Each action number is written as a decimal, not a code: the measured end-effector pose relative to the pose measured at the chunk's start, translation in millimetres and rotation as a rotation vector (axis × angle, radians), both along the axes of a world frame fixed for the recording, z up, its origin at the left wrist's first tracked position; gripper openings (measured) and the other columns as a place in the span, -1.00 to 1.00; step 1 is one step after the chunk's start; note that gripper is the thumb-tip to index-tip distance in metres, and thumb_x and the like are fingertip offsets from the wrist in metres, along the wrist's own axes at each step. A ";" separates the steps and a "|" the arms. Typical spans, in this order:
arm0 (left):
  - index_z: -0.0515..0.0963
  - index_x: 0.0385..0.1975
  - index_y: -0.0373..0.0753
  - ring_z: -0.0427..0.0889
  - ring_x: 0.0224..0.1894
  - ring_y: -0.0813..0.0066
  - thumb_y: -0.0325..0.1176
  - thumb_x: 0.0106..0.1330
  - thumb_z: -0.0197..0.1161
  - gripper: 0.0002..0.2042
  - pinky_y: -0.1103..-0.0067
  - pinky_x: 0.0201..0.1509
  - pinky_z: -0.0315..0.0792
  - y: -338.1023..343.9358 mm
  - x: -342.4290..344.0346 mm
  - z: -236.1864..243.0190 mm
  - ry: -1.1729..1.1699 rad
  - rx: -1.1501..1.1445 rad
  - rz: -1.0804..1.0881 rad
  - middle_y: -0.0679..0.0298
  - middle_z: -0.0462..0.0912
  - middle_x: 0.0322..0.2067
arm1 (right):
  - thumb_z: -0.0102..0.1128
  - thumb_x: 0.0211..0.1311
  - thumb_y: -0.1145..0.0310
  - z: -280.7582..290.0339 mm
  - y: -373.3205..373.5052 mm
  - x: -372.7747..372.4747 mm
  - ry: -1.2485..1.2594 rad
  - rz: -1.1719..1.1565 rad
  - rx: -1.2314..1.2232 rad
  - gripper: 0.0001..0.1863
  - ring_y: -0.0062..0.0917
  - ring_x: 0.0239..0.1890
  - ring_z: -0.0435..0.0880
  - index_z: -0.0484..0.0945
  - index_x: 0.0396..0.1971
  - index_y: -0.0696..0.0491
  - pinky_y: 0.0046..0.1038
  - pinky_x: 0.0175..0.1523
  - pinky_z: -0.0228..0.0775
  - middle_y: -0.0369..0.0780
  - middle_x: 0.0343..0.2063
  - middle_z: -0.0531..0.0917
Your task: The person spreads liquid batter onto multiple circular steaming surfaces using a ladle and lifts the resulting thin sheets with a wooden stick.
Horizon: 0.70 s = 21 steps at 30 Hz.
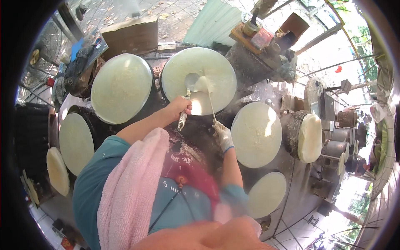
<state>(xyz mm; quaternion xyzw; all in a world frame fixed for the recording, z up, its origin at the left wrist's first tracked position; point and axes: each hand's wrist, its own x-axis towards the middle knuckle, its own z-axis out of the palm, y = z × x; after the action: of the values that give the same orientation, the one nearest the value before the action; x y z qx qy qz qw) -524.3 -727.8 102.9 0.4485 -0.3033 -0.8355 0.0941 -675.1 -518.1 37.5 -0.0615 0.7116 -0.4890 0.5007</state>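
Observation:
My bare left hand [180,106] is closed around the handle of a ladle. The ladle's round metal bowl [192,81] rests on or just above a round griddle [177,71] coated with pale, wet-looking batter. In a white glove, my right hand [223,136] grips a long thin stick, its far end reaching over the same griddle. Beside the ladle bowl, a whitish, paddle-like head [203,84] shows at the end of the stick. Whether either tool touches the batter I cannot tell.
More round griddles with pale sheets flank me, including one at left [121,88] and one at right [256,135]. A cardboard box [131,37] stands at the far left. A wooden board [246,38] with containers lies at the far right. A pink towel [131,191] hangs over my shoulder.

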 end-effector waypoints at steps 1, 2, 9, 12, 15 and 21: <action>0.32 -0.64 -0.38 0.25 -0.78 0.62 -0.60 0.13 0.03 -0.88 0.69 -0.75 0.13 6.9 2.8 5.2 0.030 0.066 0.065 0.24 0.35 -0.72 | 0.17 0.17 0.30 -1.0 6.8 -1.2 0.003 0.021 0.001 -0.72 -0.76 -0.64 0.40 0.54 -0.14 0.07 -0.67 -0.56 0.24 -0.39 -0.50 0.57; 0.31 -0.63 -0.40 0.26 -0.77 0.60 -0.60 0.13 0.02 -0.88 0.69 -0.74 0.14 11.2 4.7 8.9 0.034 0.074 0.107 0.22 0.35 -0.71 | 0.17 0.17 0.29 -4.4 14.2 -3.7 0.050 -0.003 -0.082 -0.70 -0.77 -0.65 0.39 0.54 -0.11 0.05 -0.69 -0.55 0.23 -0.39 -0.48 0.57; 0.31 -0.53 -0.41 0.35 -0.68 0.42 -0.66 0.11 -0.02 -0.96 0.58 -0.69 0.22 41.6 -21.4 -5.0 0.088 0.171 0.240 0.14 0.36 -0.64 | 0.13 0.20 0.30 -59.4 17.4 43.7 -0.217 -0.071 -0.239 -0.76 -0.72 -0.77 0.37 0.54 -0.12 -0.08 -0.66 -0.75 0.10 -0.36 -0.58 0.55; 0.34 -0.41 -0.45 0.34 -0.69 0.58 -0.57 0.21 -0.04 -0.94 0.58 -0.70 0.24 39.6 -1.6 -6.7 0.369 0.391 0.366 0.22 0.39 -0.63 | 0.13 0.19 0.28 -17.3 0.1 45.4 -0.344 0.027 -0.137 -0.76 -0.73 -0.83 0.29 0.53 -0.12 -0.12 -0.65 -0.79 0.01 -0.39 -0.72 0.49; 0.36 -0.25 -0.47 0.30 -0.77 0.72 -0.38 0.36 -0.14 -0.77 0.73 -0.79 0.18 32.5 98.6 -3.0 0.636 0.371 0.520 0.38 0.36 -0.64 | 0.11 0.20 0.30 34.6 -1.0 20.0 -0.112 0.045 -0.288 -0.79 -0.82 -0.83 0.20 0.52 -0.15 -0.10 -0.73 -0.78 -0.04 -0.46 -0.74 0.41; 0.32 -0.15 -0.45 0.23 -0.84 0.72 -0.33 0.40 -0.21 -0.72 0.81 -0.80 0.12 50.1 158.5 62.7 0.854 0.132 0.207 0.43 0.26 -0.66 | 0.13 0.18 0.38 -22.0 18.3 18.4 0.413 0.363 -0.078 -0.65 -0.60 -0.15 0.49 0.46 -0.04 0.20 -0.59 -0.03 0.32 -0.23 -0.17 0.56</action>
<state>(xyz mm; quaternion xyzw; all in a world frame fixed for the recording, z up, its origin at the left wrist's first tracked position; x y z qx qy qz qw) -365.8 -677.7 165.7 0.0960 -0.1368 -0.9495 0.2656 -656.6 -499.8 15.5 -0.3055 0.7567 -0.3954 0.4216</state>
